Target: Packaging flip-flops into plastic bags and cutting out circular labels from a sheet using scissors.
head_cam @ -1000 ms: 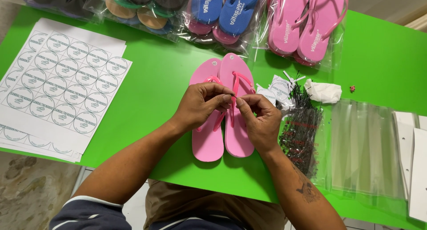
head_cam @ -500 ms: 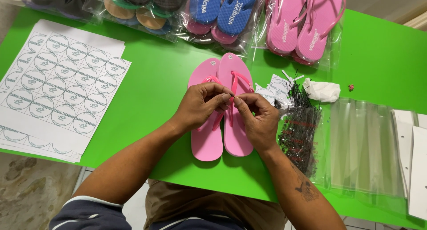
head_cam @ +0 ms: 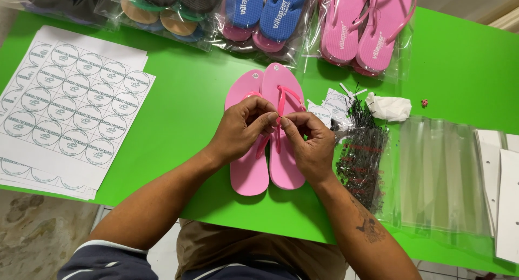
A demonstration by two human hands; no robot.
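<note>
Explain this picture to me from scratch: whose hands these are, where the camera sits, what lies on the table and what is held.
There is no machine: a person works with bare hands, filmed by a camera on their head looking down. The left hand and right hand meet over a pair of pink flip-flops on a green table, pinching at the straps; what small item they grip is too small to tell. Left lies a sheet of round stickers. Right lie a bundle of thin black ties and clear bags. Bagged sandals line the far edge.
</note>
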